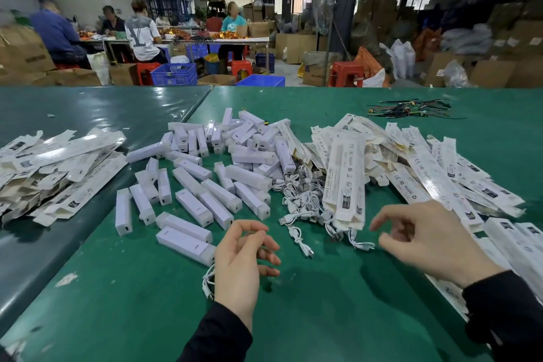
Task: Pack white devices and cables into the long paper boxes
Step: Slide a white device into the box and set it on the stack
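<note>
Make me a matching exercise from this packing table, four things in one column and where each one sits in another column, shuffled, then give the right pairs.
Column one:
1. white devices
2. white cables
3. bundle of dark wires
4. left hand

Column two:
A. far right of the green table, apart from the piles
B. near edge, hovering just right of the closest device
C. heaped in the middle, left of the cables
D. tangled between the devices and the long paper boxes

Pairs: 1-C, 2-D, 3-A, 4-B
</note>
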The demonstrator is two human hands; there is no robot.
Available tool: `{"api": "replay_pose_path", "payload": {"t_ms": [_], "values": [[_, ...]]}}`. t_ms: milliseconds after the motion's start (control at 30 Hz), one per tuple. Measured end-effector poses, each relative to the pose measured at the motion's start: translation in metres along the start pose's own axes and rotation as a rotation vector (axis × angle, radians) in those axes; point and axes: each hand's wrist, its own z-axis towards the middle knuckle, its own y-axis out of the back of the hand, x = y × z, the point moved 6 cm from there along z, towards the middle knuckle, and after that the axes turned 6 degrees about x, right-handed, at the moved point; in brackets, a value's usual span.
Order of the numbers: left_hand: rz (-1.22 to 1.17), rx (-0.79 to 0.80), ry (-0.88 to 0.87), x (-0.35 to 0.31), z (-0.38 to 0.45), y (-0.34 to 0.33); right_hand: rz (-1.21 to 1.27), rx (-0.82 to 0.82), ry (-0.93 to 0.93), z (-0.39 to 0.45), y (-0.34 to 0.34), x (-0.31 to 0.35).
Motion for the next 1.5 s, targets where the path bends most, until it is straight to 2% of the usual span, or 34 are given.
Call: {"api": "replay_pose_path", "payload": {"t_ms": [133, 267, 467, 533, 600, 667, 700, 733, 767, 833, 900, 967, 1100, 1200, 1300, 1367, 1433, 1500], "values": [[0.013, 0.013, 0.003, 0.002, 0.0, -0.002, 0.289, -0.304, -0.108, -0.001, 0.001, -0.009], [0.019, 0.027, 0.01, 0.005, 0.001, -0.004, 0.43, -0.106, -0.334, 0.011, -0.04, -0.013], [0.024, 0.034, 0.026, 0.007, 0.001, -0.005, 0.354, -0.106, -0.28, 0.017, -0.052, -0.014], [0.024, 0.037, 0.026, 0.006, 0.001, -0.005, 0.199, -0.191, -0.275, 0.013, -0.04, -0.017], [0.027, 0.044, 0.023, 0.006, 0.001, -0.004, 0.124, -0.384, -0.264, 0.006, -0.017, -0.02], [0.025, 0.054, 0.024, 0.006, 0.001, -0.004, 0.276, -0.565, -0.217, -0.004, 0.004, -0.018], [0.017, 0.07, 0.028, 0.006, 0.0, -0.005, 0.429, -0.596, -0.186, -0.007, 0.01, -0.016], [-0.004, 0.1, 0.031, 0.006, 0.0, -0.007, 0.628, -0.568, -0.163, -0.009, 0.011, -0.012], [-0.053, 0.152, 0.041, 0.005, 0.0, -0.01, 0.872, -0.467, -0.146, -0.009, 0.006, -0.003], [-0.167, 0.261, 0.071, 0.002, -0.001, -0.016, 1.264, -0.112, -0.122, -0.008, -0.017, 0.026], [-0.301, 0.328, 0.111, 0.0, -0.001, -0.02, 1.343, 0.285, -0.078, -0.012, -0.047, 0.058], [-0.38, 0.362, 0.148, -0.003, -0.001, -0.022, 1.306, 0.535, -0.004, -0.021, -0.07, 0.083], [-0.398, 0.39, 0.183, -0.004, 0.0, -0.021, 1.427, 0.673, -0.027, -0.03, -0.092, 0.1], [-0.356, 0.374, 0.159, 0.001, 0.003, -0.017, 1.323, 0.701, -0.026, -0.032, -0.095, 0.101], [-0.307, 0.34, 0.14, 0.006, 0.007, -0.01, 1.118, 0.585, -0.088, -0.028, -0.085, 0.09], [-0.222, 0.35, 0.125, 0.006, 0.007, -0.009, 1.01, 0.399, -0.131, -0.022, -0.075, 0.077], [-0.126, 0.379, 0.121, 0.007, 0.004, -0.013, 1.019, 0.148, -0.132, -0.018, -0.063, 0.066], [-0.089, 0.426, 0.137, 0.008, 0.0, -0.02, 1.104, 0.051, -0.115, -0.016, -0.058, 0.062]]}}
